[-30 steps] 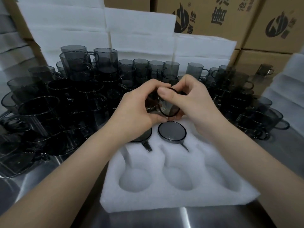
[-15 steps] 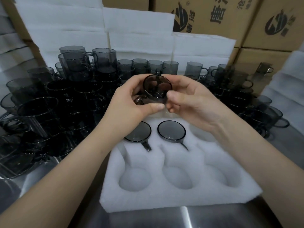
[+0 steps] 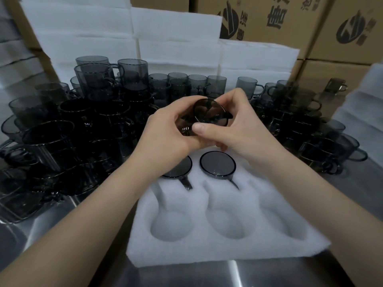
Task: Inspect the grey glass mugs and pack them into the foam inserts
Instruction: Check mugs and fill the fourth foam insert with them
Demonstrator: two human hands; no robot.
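Both hands hold one grey glass mug [image 3: 209,114] above the far edge of the white foam insert [image 3: 223,245]. My left hand [image 3: 165,139] cups its left side. My right hand [image 3: 238,125] grips its right side, with the thumb across the lower rim. The mug lies tilted, its round face turned toward me. Two mugs sit in the insert's far row, one [image 3: 217,165] in the middle pocket and one [image 3: 180,169] partly hidden under my left wrist. The three near pockets hold nothing.
Several grey mugs stand stacked in a crowd on the left [image 3: 62,131] and on the right [image 3: 310,129] of the steel table [image 3: 186,274]. White foam sheets [image 3: 176,44] and cardboard boxes [image 3: 342,34] rise behind them.
The mug has been turned in both hands, from low near the insert to higher up and a little to the right. My right thumb has shifted onto its lower rim.
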